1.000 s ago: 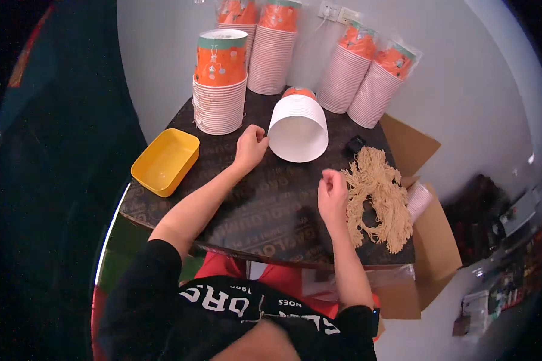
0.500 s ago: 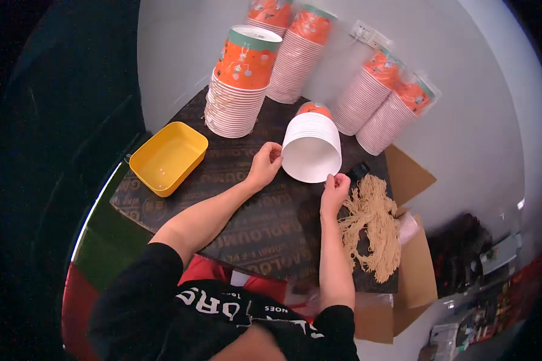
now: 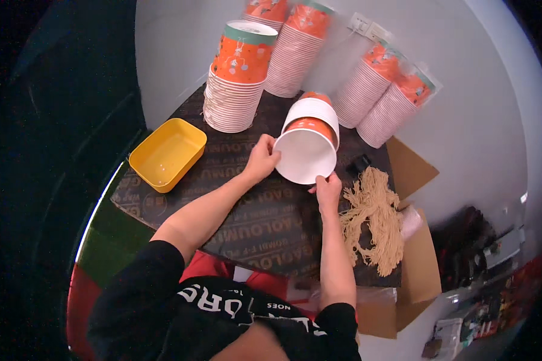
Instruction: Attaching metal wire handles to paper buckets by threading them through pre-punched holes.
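Observation:
A white-rimmed orange paper bucket (image 3: pixel 305 157) tilts its mouth toward me, partly drawn out of a lying stack of paper buckets (image 3: pixel 317 111). My left hand (image 3: pixel 263 159) pinches its rim on the left side. At the lower right of the rim, my right hand (image 3: pixel 327 191) grips it between thumb and fingers. A strip of orange wall shows between this bucket and the stack behind it. Beyond my left hand stands a tall upside-down stack of orange and white buckets (image 3: pixel 235 90). A bundle of beige strings (image 3: pixel 374 219) lies right of my right hand.
A yellow plastic bin (image 3: pixel 168 153) sits at the table's left. Plastic-wrapped bucket stacks (image 3: pixel 293 51) stand at the back, with more wrapped stacks (image 3: pixel 382 99) at the back right. An open cardboard box (image 3: pixel 417 265) is beyond the right table edge. A small black object (image 3: pixel 359 163) lies near the strings.
The front bucket has come partly out of the lying stack toward me, held at its rim by both hands. Both hands have shifted slightly to the left.

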A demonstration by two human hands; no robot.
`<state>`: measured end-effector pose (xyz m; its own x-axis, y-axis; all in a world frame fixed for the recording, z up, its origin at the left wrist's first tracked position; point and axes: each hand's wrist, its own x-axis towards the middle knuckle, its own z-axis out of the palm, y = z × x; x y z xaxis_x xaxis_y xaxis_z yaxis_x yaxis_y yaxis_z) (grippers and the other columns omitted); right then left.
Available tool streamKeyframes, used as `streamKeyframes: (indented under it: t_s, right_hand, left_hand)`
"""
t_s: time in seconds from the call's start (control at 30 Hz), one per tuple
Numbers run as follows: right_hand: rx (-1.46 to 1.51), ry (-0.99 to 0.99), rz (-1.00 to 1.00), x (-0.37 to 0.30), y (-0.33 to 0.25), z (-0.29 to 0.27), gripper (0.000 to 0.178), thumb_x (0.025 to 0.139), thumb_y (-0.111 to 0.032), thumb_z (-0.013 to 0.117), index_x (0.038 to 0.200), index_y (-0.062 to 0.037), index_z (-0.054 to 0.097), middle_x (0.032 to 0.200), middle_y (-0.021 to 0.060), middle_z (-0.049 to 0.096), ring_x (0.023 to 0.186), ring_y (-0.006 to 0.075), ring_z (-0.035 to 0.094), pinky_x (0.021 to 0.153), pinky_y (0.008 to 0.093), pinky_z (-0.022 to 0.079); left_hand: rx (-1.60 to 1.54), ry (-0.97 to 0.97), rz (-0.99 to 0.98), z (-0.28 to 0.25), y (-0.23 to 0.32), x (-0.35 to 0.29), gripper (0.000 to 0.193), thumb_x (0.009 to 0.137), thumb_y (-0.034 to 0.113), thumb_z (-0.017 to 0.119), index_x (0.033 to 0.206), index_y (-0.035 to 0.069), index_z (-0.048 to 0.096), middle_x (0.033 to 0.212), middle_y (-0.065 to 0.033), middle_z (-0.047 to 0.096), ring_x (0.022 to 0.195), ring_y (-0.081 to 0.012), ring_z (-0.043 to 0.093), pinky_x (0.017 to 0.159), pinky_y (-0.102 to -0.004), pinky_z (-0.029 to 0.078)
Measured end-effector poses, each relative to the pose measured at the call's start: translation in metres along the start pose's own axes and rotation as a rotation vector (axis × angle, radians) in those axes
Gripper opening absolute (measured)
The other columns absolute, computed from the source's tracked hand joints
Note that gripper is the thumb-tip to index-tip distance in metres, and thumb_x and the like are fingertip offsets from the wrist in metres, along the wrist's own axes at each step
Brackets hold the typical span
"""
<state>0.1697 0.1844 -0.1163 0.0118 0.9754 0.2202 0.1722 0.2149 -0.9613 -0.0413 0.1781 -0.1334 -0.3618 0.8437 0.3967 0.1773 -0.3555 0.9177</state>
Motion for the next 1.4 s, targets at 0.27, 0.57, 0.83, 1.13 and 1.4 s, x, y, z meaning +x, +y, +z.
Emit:
streamKeyframes:
  t_s: [0.27,0.57,0.83,1.13,1.4]
  right_hand:
    - [0.016,-0.447,-0.065,-0.063,-0.057,-0.048,0.037,0.101,-0.028,0.05,0.094,0.0043,0.066,0.079,0.0064,0.066,0.069,0.0115,0.064,0.058,0.0252,0.049]
    - [-0.071,0.047,-0.092,-0.121,-0.052,-0.132,0.014,0.098,-0.01,0.054,0.096,-0.0005,0.064,0.081,0.0021,0.067,0.067,0.0063,0.058,0.06,0.0232,0.047]
    - [-0.397,0.138,-0.169,-0.156,-0.02,-0.158,0.006,0.089,-0.005,0.063,0.09,0.0018,0.063,0.08,0.0067,0.063,0.069,0.0144,0.058,0.063,0.0291,0.046]
    - [-0.708,0.142,-0.403,-0.178,-0.011,-0.169,0.005,0.086,-0.001,0.062,0.091,-0.0014,0.062,0.083,0.0112,0.058,0.079,0.027,0.056,0.071,0.0357,0.045]
    - [-0.735,0.079,-0.389,-0.193,-0.018,-0.162,0.008,0.082,-0.001,0.064,0.089,-0.0029,0.062,0.089,0.013,0.056,0.09,0.0344,0.053,0.081,0.042,0.044]
  left_hand:
    - [0.466,0.014,0.038,-0.051,0.082,0.001,0.017,0.081,0.012,0.062,0.094,0.001,0.06,0.084,-0.0224,0.066,0.084,-0.0408,0.066,0.075,-0.0476,0.051]
    - [0.604,-0.165,-0.122,-0.09,0.125,-0.037,0.023,0.084,0.016,0.058,0.089,-0.006,0.064,0.073,-0.0176,0.068,0.058,-0.0291,0.067,0.048,-0.0387,0.052]
    - [0.528,0.114,0.221,-0.091,0.148,-0.069,0.019,0.09,0.016,0.064,0.094,-0.003,0.064,0.078,-0.0142,0.069,0.07,-0.0204,0.067,0.065,-0.0324,0.052]
    - [0.302,0.173,0.611,-0.098,0.156,-0.135,0.007,0.089,-0.007,0.054,0.092,-0.003,0.058,0.104,-0.0157,0.063,0.092,-0.0195,0.061,0.079,-0.0286,0.05]
    - [0.128,0.012,0.407,-0.104,0.134,-0.167,0.007,0.092,-0.006,0.05,0.091,-0.003,0.056,0.097,-0.0144,0.062,0.072,-0.0103,0.052,0.066,-0.0212,0.042]
